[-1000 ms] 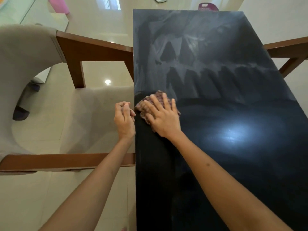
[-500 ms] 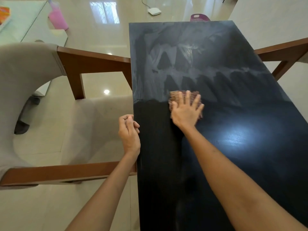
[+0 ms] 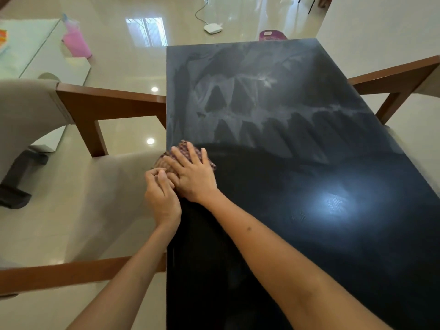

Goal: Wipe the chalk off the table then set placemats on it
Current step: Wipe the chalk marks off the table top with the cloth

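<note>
Both forearms run off the bottom of the frame. The left hand (image 3: 163,198) sits at the left edge of the long black counter (image 3: 309,234), fingers curled loosely beside the cloth; whether it holds anything cannot be told. The right hand (image 3: 194,173) lies flat with fingers spread, pressing on the reddish checked cloth (image 3: 188,148), mostly hidden beneath it and overhanging that edge. Beyond, smeared white chalk (image 3: 238,108) covers the far half. A grey cushioned wooden-armed chair (image 3: 71,177) stands left.
</note>
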Motion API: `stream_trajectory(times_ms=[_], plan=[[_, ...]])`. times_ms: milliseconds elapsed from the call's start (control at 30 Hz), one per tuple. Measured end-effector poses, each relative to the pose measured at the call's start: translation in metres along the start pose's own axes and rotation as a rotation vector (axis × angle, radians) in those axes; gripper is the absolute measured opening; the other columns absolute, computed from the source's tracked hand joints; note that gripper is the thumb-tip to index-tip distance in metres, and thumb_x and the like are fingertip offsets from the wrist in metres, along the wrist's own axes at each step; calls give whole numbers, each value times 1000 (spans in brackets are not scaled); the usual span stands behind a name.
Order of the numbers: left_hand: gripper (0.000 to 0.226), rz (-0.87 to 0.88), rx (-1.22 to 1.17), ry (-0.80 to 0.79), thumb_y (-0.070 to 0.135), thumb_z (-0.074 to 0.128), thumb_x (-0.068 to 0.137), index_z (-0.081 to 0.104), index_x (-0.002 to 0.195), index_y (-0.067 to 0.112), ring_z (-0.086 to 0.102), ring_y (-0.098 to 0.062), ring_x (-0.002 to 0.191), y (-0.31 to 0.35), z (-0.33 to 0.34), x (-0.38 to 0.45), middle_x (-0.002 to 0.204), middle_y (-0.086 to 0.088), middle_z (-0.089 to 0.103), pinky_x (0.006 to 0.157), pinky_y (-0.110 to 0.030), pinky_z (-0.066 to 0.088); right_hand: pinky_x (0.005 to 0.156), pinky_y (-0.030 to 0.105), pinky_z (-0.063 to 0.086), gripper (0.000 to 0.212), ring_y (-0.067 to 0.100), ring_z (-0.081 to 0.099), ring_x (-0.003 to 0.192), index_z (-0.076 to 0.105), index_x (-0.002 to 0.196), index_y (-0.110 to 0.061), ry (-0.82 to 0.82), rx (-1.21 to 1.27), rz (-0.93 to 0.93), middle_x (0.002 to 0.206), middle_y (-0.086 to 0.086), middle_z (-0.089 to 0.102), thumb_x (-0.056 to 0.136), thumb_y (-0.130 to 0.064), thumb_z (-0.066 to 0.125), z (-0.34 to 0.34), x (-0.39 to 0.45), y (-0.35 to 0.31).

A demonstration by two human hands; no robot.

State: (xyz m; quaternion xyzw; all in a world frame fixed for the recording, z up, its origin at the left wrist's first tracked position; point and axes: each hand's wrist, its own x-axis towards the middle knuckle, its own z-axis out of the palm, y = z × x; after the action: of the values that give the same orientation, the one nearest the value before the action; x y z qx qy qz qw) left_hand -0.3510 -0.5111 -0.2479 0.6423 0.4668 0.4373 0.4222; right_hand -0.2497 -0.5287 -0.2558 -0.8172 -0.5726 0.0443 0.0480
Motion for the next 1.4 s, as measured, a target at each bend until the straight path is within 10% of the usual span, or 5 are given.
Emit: stream_trajectory(times_ms=[500,767,967,1400], plan=[[20,-30,91,-175,28,36,102,53,94,20,51,-2,56,12,56,1,63,5,53,53,-17,37,115,62,-1,58,35,-8,148,16,154,-30,152,117,1080,163,-4,4,100,-47,23,-28,-48,185],[16,-172,-286,-49,21,39,99,53,94,15,50,-20,61,14,47,2,67,-8,53,59,-42,42,115,61,3,57,33,-7,148,18,153,-34,54,104,374,163,-4,8,99,-55,22,-12,39,46],[10,-306,-307,249,18,37,99,47,98,13,42,-12,56,15,50,13,73,-2,50,51,-26,37,115,56,-8,53,31,-4,149,18,152,-37,-50,-15,-51,163,-4,10,101,-53,21,-4,60,16],[20,67,119,10,33,35,101,46,106,17,53,-1,60,36,120,-13,67,9,50,57,-15,39,115,63,-3,53,27,-4,150,17,152,-40,66,87,719,162,-13,6,100,-50,22,-47,-15,314]])
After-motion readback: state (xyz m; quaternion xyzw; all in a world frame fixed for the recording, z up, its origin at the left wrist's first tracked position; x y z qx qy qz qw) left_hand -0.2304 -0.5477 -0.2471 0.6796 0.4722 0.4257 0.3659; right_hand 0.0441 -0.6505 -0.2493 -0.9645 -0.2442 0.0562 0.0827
